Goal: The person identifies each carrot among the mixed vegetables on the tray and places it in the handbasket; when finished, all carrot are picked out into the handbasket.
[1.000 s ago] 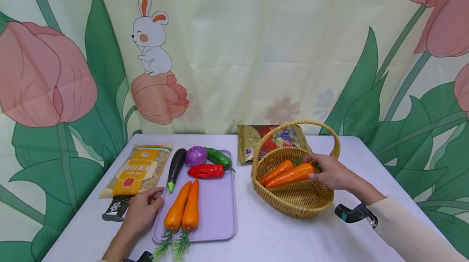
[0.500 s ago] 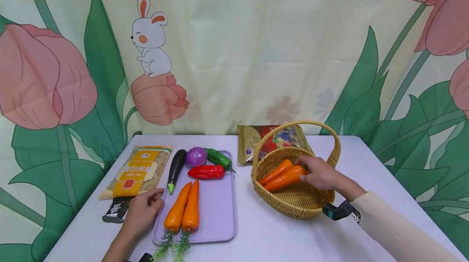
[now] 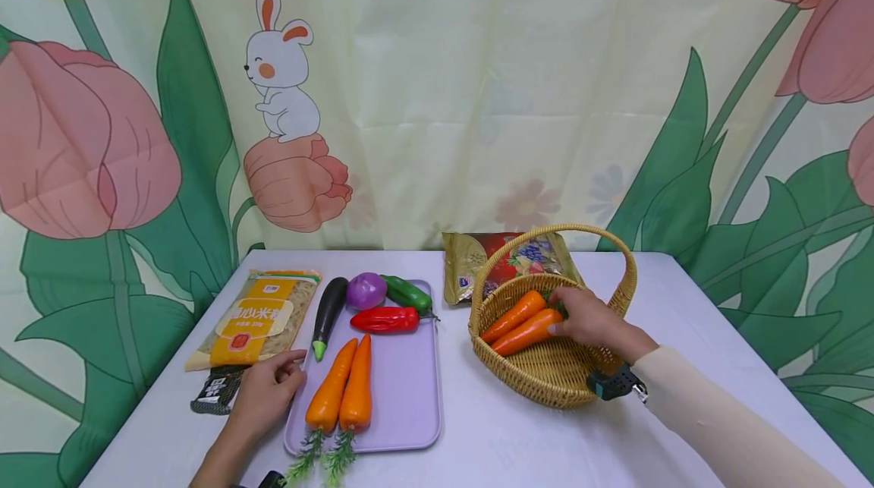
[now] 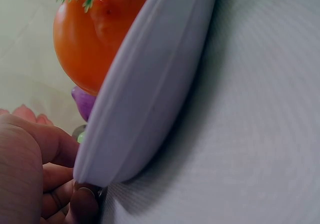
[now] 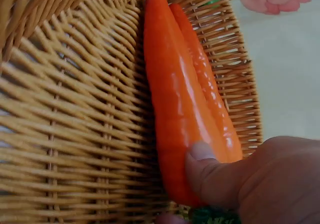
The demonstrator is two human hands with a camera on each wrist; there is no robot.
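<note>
A right hand (image 3: 589,317) grips the thick, leafy end of an orange carrot (image 3: 524,333) inside a wicker basket (image 3: 542,395) on the tabletop (image 3: 478,431). From that grip the carrot's long axis slants left and toward the near side, a second carrot (image 3: 514,316) lying alongside behind it. The left hand (image 3: 268,389), well apart, touches a lilac tray (image 3: 406,382) edge, though whether it pinches is unclear.
</note>
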